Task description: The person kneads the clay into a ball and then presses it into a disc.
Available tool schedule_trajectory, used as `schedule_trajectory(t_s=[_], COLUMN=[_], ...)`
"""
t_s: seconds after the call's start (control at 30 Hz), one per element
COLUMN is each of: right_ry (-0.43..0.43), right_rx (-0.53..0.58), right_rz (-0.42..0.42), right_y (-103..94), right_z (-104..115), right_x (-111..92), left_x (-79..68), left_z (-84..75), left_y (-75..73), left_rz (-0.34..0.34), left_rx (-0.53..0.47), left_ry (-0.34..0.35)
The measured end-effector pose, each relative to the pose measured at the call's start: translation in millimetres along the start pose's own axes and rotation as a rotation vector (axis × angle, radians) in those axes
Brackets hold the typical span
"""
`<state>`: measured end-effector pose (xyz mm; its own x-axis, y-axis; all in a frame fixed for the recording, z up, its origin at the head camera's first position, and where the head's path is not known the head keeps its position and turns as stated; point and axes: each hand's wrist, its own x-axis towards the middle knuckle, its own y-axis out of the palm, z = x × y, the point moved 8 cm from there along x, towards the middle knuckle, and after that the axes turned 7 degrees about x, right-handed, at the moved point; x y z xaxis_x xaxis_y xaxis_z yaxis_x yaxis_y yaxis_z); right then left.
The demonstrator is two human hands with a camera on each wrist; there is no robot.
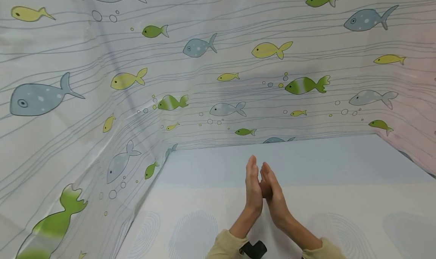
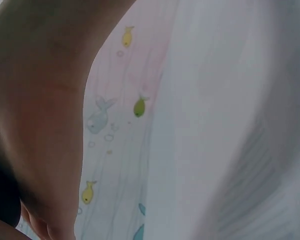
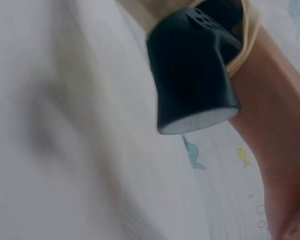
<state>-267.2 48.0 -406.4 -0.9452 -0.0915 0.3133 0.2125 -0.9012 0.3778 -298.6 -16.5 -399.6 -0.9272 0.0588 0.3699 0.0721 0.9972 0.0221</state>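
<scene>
A small brown ball-like lump (image 1: 267, 190) sits between my two palms in the head view. My left hand (image 1: 253, 187) presses on it from the left, fingers straight and pointing away. From the right, my right hand (image 1: 277, 204) faces it with its palm, fingers also straight. Both hands are raised above the table, and the palms hide part of the lump. Bare skin (image 2: 45, 110) fills the left side of the left wrist view, with some fingertips low down. In the right wrist view a bare forearm (image 3: 270, 110) runs down the right side.
The table (image 1: 299, 164) has a pale cover with a bluish band and round patterns. A fish-printed curtain (image 1: 211, 89) stands behind it and along the left. A black wrist camera (image 3: 195, 75) is strapped at a beige sleeve (image 1: 223, 245).
</scene>
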Motion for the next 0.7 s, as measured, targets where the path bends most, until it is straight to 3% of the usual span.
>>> schedule_trajectory(t_s=[0.5, 0.7], right_ry=[0.059, 0.029], right_rx=[-0.116, -0.178], right_rz=[0.121, 0.146], right_y=[4.0, 1.2], right_z=[-4, -3], right_x=[-14, -16], left_x=[16.4, 18.9], left_z=[3.0, 2.6], left_y=[-17.3, -20.0], left_rz=[-0.015, -0.012], left_rx=[0.020, 0.037], left_ry=[-0.003, 0.021])
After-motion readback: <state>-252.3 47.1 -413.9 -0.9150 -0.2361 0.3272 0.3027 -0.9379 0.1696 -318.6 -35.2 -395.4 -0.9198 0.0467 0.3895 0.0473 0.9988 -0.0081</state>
